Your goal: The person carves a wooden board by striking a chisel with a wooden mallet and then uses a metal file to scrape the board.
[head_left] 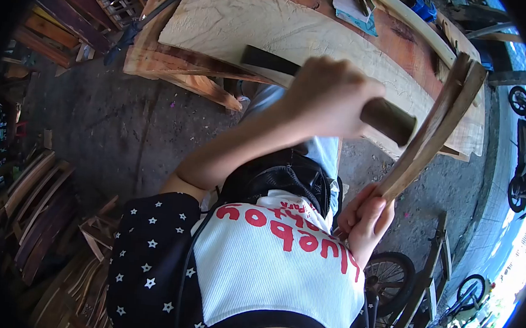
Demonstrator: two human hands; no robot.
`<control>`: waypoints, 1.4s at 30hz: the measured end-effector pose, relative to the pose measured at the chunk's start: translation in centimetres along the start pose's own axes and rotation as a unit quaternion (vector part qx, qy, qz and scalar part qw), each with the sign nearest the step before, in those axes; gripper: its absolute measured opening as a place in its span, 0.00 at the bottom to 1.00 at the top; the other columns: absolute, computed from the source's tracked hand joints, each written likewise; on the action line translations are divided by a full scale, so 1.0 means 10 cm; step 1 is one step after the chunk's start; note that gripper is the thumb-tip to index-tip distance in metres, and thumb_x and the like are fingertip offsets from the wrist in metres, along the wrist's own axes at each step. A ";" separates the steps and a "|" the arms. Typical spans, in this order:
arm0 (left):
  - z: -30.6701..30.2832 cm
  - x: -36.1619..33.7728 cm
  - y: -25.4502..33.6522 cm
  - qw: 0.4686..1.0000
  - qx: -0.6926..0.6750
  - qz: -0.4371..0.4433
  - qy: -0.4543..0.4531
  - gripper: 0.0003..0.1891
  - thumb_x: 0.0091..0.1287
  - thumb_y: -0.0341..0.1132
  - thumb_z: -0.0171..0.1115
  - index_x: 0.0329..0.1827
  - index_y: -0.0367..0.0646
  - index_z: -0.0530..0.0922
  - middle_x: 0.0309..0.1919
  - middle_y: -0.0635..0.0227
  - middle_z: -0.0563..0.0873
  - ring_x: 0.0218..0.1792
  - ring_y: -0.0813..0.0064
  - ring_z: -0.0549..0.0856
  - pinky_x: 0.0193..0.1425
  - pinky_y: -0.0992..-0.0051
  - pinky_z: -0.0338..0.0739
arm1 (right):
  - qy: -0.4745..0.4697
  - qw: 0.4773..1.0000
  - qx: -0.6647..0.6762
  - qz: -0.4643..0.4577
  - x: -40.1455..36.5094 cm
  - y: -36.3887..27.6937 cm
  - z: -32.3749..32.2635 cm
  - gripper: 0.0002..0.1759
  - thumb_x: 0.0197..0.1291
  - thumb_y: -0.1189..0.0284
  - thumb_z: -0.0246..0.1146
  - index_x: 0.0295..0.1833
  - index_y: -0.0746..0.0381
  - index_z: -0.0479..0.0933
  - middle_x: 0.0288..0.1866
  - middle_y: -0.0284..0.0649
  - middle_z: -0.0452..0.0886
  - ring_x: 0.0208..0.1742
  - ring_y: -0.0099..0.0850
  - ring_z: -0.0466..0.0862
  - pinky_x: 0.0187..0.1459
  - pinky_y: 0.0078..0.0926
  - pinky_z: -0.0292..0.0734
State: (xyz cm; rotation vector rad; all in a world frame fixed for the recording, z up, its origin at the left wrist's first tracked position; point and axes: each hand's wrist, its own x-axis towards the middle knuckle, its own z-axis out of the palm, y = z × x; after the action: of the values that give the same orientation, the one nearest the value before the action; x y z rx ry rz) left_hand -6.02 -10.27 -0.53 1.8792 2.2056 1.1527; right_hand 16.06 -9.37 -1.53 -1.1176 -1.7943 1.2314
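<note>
My left hand [335, 96] is closed in a fist around the handle of a chisel. The dark flat blade of the chisel [269, 59] points left over the near edge of a long pale board [242, 19], and its round handle end sticks out to the right. Lower right, close to my body, my right hand [365, 223] grips the narrow end of a wooden club [431, 130]. Its thick, split-looking head rises up and right, just beyond the chisel's handle end. The board has a curved outline and a rough, tool-marked face.
The board lies on a reddish wooden workbench [145, 55]. Toward the back are a paper-like pad [353, 15] and a blue object [421, 5]. Curved wooden pieces [34, 203] are stacked at left. A bicycle wheel [389, 279] stands at lower right, and a motorcycle [523, 152] is farther right.
</note>
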 end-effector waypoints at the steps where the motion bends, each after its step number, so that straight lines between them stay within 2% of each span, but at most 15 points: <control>1: -0.02 0.00 -0.09 0.999 0.032 0.005 0.034 0.05 0.39 0.36 0.64 0.20 0.48 0.78 0.12 0.68 0.78 0.17 0.68 0.81 0.21 0.69 0.75 | -0.099 0.995 -0.028 0.011 0.02 -0.03 -0.06 0.21 0.64 0.51 0.47 0.40 0.59 0.71 0.23 0.33 0.73 0.19 0.18 0.70 0.18 0.14 0.67; 3: -0.10 -0.03 -0.15 0.998 0.034 0.018 0.039 0.05 0.40 0.36 0.63 0.20 0.49 0.78 0.11 0.67 0.77 0.17 0.68 0.81 0.22 0.69 0.75 | 0.115 0.989 0.089 -0.008 0.18 -0.05 -0.27 0.23 0.64 0.50 0.44 0.42 0.60 0.69 0.20 0.33 0.71 0.14 0.18 0.67 0.13 0.14 0.64; 7: -0.22 -0.04 -0.17 0.998 0.019 0.022 0.064 0.05 0.40 0.36 0.63 0.21 0.49 0.78 0.12 0.66 0.78 0.17 0.65 0.81 0.22 0.69 0.75 | 0.140 0.870 0.410 -0.236 0.46 -0.05 -0.44 0.23 0.64 0.49 0.43 0.42 0.59 0.69 0.16 0.27 0.68 0.09 0.15 0.60 0.06 0.12 0.57; 9: -0.23 -0.04 -0.18 0.997 0.016 0.015 0.077 0.06 0.40 0.37 0.63 0.21 0.49 0.78 0.12 0.66 0.78 0.18 0.63 0.81 0.22 0.68 0.75 | 0.020 0.701 0.693 -0.167 0.33 0.32 0.01 0.21 0.63 0.51 0.48 0.39 0.60 0.69 0.16 0.27 0.67 0.10 0.15 0.60 0.10 0.11 0.59; 10: -0.24 -0.04 -0.22 0.997 0.018 0.014 0.079 0.06 0.40 0.37 0.63 0.21 0.49 0.78 0.12 0.66 0.78 0.18 0.63 0.81 0.22 0.68 0.75 | 0.016 0.700 0.694 -0.166 0.27 0.31 0.09 0.21 0.63 0.51 0.48 0.39 0.60 0.69 0.16 0.27 0.67 0.10 0.15 0.60 0.10 0.11 0.59; 13: -0.31 -0.08 -0.41 0.993 0.061 0.002 0.106 0.06 0.40 0.38 0.63 0.21 0.49 0.79 0.13 0.65 0.78 0.19 0.63 0.81 0.24 0.66 0.75 | -0.119 0.993 0.024 -0.008 0.10 0.22 0.26 0.20 0.66 0.54 0.44 0.34 0.59 0.69 0.11 0.25 0.62 0.08 0.15 0.60 0.07 0.16 0.52; 16: -0.47 -0.15 -0.44 0.995 0.079 -0.034 0.046 0.09 0.39 0.35 0.65 0.25 0.47 0.79 0.19 0.64 0.80 0.24 0.62 0.82 0.27 0.70 0.75 | 0.074 0.933 0.351 0.038 0.40 -0.11 -0.11 0.26 0.65 0.49 0.40 0.35 0.61 0.71 0.10 0.30 0.64 0.06 0.19 0.63 0.03 0.19 0.60; 19: -0.53 -0.16 -0.48 0.997 0.054 -0.032 0.053 0.09 0.39 0.35 0.66 0.25 0.47 0.79 0.19 0.63 0.80 0.24 0.62 0.82 0.27 0.71 0.74 | 0.144 0.880 0.420 -0.170 0.50 -0.21 -0.01 0.19 0.67 0.55 0.43 0.33 0.57 0.69 0.12 0.25 0.61 0.08 0.18 0.60 0.05 0.17 0.57; 21: -0.53 -0.16 -0.52 0.995 0.034 -0.018 0.095 0.08 0.39 0.34 0.66 0.25 0.46 0.80 0.18 0.63 0.80 0.23 0.63 0.82 0.26 0.71 0.74 | 0.051 0.800 0.588 -0.105 0.30 0.26 0.35 0.17 0.66 0.57 0.47 0.32 0.58 0.69 0.13 0.26 0.62 0.10 0.17 0.61 0.10 0.15 0.56; 25: -0.69 -0.21 -0.73 0.991 0.079 -0.019 0.108 0.08 0.40 0.34 0.65 0.24 0.45 0.79 0.16 0.63 0.79 0.21 0.63 0.81 0.24 0.71 0.73 | -0.200 0.979 0.044 0.024 0.23 -0.04 0.52 0.25 0.61 0.48 0.49 0.27 0.61 0.66 0.14 0.29 0.64 0.11 0.19 0.63 0.11 0.16 0.57; 28: -0.80 -0.25 -0.76 0.993 0.076 -0.037 0.077 0.09 0.40 0.34 0.66 0.25 0.43 0.80 0.16 0.62 0.79 0.21 0.62 0.82 0.25 0.72 0.73 | 0.014 0.965 0.257 0.043 0.48 -0.37 0.24 0.26 0.65 0.50 0.44 0.32 0.63 0.67 0.12 0.33 0.65 0.09 0.20 0.66 0.08 0.19 0.64; 31: -0.86 -0.25 -0.75 0.993 0.064 -0.035 0.091 0.10 0.40 0.33 0.66 0.26 0.41 0.80 0.18 0.61 0.81 0.22 0.63 0.82 0.26 0.73 0.74 | 0.058 0.860 0.472 -0.184 0.66 -0.42 0.47 0.21 0.67 0.52 0.39 0.36 0.58 0.65 0.12 0.25 0.62 0.07 0.17 0.60 0.05 0.15 0.56; 33: -0.87 -0.24 -0.75 0.991 0.067 -0.022 0.115 0.11 0.40 0.33 0.67 0.28 0.41 0.81 0.20 0.60 0.82 0.23 0.64 0.83 0.27 0.73 0.74 | 0.052 0.954 0.217 -0.201 0.35 -0.20 0.93 0.19 0.67 0.54 0.41 0.37 0.59 0.63 0.13 0.26 0.62 0.08 0.17 0.60 0.06 0.14 0.56; 35: -0.88 -0.25 -0.89 0.989 0.083 -0.046 0.110 0.09 0.41 0.36 0.66 0.25 0.44 0.81 0.18 0.62 0.81 0.22 0.64 0.83 0.26 0.71 0.75 | -0.319 0.925 0.179 0.102 0.20 -0.22 1.04 0.19 0.66 0.54 0.45 0.37 0.60 0.62 0.13 0.29 0.63 0.08 0.18 0.61 0.07 0.15 0.56; 42: -0.99 -0.12 -0.91 0.985 0.074 -0.016 0.157 0.13 0.44 0.35 0.71 0.33 0.41 0.82 0.27 0.61 0.84 0.28 0.70 0.85 0.32 0.75 0.77 | -0.039 0.970 0.239 0.015 0.59 -0.20 0.39 0.20 0.66 0.54 0.46 0.37 0.62 0.64 0.12 0.31 0.63 0.07 0.16 0.60 0.06 0.15 0.52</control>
State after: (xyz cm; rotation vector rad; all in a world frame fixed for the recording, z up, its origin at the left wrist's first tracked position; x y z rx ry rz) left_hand -17.94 -16.30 1.23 1.8127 2.5376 1.4023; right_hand 9.74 -5.78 -0.48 -0.8282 -1.4241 1.6335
